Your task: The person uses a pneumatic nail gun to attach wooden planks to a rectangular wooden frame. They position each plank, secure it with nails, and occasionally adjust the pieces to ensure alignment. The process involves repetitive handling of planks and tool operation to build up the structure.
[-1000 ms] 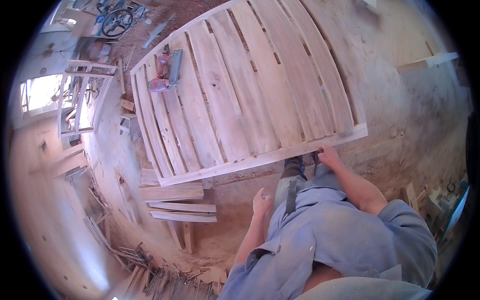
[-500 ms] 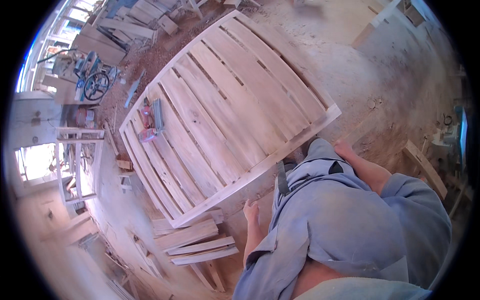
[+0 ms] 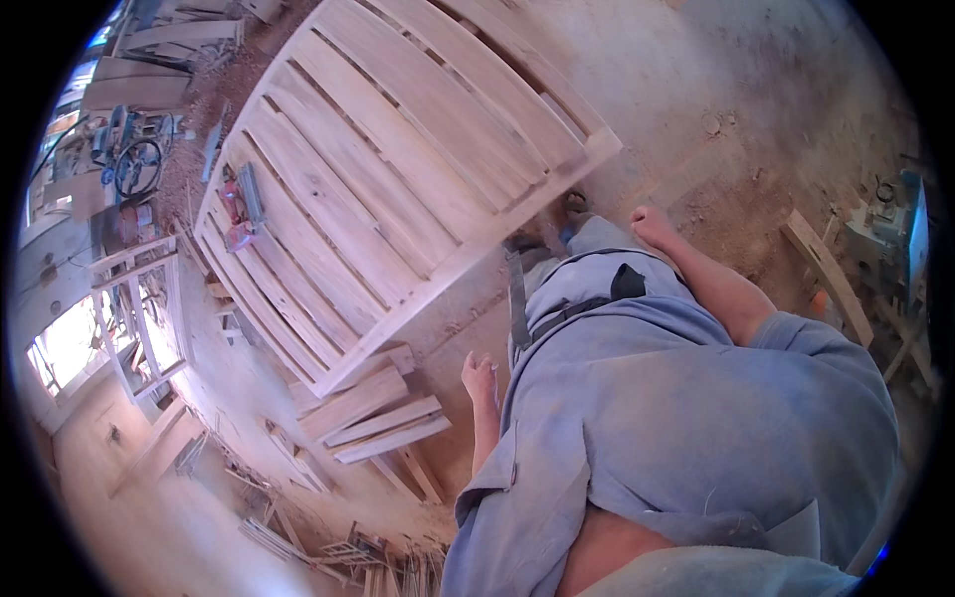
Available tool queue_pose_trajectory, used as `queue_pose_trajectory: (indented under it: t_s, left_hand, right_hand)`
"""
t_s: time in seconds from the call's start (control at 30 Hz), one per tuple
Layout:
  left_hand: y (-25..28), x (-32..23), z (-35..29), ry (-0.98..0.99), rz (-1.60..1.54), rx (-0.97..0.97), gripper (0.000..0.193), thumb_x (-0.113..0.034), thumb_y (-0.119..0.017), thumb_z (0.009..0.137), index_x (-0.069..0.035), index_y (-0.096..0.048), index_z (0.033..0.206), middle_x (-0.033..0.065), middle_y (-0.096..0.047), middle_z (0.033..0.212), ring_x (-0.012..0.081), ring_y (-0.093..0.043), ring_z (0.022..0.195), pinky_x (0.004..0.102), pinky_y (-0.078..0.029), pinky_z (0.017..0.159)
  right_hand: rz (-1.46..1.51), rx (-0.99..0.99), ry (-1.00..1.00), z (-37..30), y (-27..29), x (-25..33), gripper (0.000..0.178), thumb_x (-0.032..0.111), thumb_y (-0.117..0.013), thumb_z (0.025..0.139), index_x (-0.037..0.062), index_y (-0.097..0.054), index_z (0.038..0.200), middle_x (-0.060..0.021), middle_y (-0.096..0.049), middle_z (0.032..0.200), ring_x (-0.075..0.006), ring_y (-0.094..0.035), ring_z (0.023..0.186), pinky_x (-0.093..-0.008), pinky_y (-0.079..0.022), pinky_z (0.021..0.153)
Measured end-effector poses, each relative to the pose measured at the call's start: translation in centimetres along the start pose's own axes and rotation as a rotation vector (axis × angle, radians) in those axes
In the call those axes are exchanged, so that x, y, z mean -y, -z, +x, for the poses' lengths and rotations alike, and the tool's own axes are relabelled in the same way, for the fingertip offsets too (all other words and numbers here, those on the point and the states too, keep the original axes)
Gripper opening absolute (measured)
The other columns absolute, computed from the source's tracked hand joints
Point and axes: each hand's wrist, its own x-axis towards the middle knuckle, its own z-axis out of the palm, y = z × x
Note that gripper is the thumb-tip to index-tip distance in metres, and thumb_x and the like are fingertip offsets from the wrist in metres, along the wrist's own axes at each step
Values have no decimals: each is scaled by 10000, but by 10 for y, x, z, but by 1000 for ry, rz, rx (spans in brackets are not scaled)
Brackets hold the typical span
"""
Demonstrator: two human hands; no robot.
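Note:
My left hand (image 3: 479, 378) hangs beside my body near the front edge of a large slatted wooden panel (image 3: 398, 129), its fingers partly apart and nothing visible in it. On my other side, my right hand (image 3: 650, 226) is curled into a loose fist beyond the panel's near right corner, and I see nothing in it. Neither hand touches the panel. A red and grey power tool, probably a nail gun (image 3: 242, 207), lies on the slats toward the left end.
Loose boards (image 3: 358, 408) are stacked on a stand below the panel's near left corner. A machine with a handwheel (image 3: 137, 167) stands at far left, above an upright wooden frame (image 3: 139, 318). A plank (image 3: 828, 274) leans at right. Sawdust covers the floor (image 3: 716, 60).
The panel and the tool on it have shifted up and left in view, as have both hands. More floor and stacked wood shows at lower left. Nothing was picked up or put down.

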Motion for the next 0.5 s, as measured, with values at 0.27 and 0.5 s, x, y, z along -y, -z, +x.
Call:
queue_pose_trajectory:
  t_s: [0.27, 0.5]
  left_hand:
    - [-40, 22, -47, -102, 256, 67, 646, -67, -616, 833, 147, -444, 1418, 245, -651, 1247, 230, -679, 975, 317, -552, 821]
    - [-42, -3, -50, -54, 380, 53, 638, -85, -642, 831, 123, -477, 1411, 254, -651, 1241, 262, -686, 1018, 354, -560, 829]
  right_hand:
    - [-401, 110, 45, -18, 20, -139, 345, 286, -533, 886, -14, -705, 873, -281, -682, 924, -474, -660, 903, -555, -518, 799]
    - [-230, -13, -28, -6, 7, -112, 266, 229, -578, 831, 13, -724, 880, -260, -698, 957, -415, -685, 918, -511, -525, 808]
